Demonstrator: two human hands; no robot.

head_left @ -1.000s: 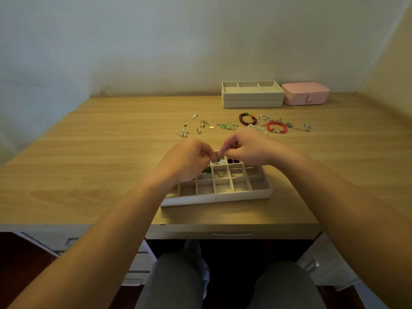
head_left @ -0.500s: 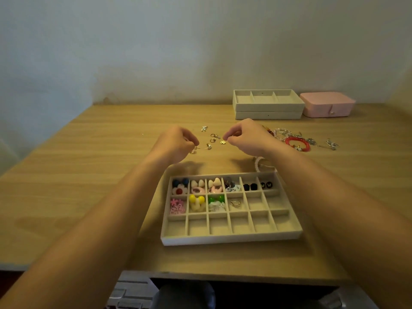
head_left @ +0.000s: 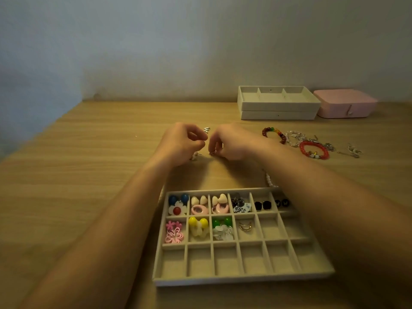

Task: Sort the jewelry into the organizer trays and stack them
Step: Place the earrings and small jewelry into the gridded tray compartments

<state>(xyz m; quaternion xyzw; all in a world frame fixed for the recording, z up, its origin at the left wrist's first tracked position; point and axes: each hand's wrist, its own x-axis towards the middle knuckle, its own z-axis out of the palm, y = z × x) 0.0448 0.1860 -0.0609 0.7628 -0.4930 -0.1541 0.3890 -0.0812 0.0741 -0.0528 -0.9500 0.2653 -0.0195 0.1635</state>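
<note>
**So, both hands sit just past the divided tray [head_left: 243, 280]**

On the desk [head_left: 89, 175], the right hand [head_left: 231, 143] pinches a tiny earring [head_left: 213, 153]. The left hand [head_left: 181, 144] is curled right beside it, can't tell if it's holding anything. The bracelets [head_left: 301, 150] lie off to the right.

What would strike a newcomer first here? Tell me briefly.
The grid tray at the near table edge, its two far rows holding bright earrings. Just beyond it, the left hand and right hand meet, the right pinching a small metal piece. Bracelets lie scattered to the right.
</note>
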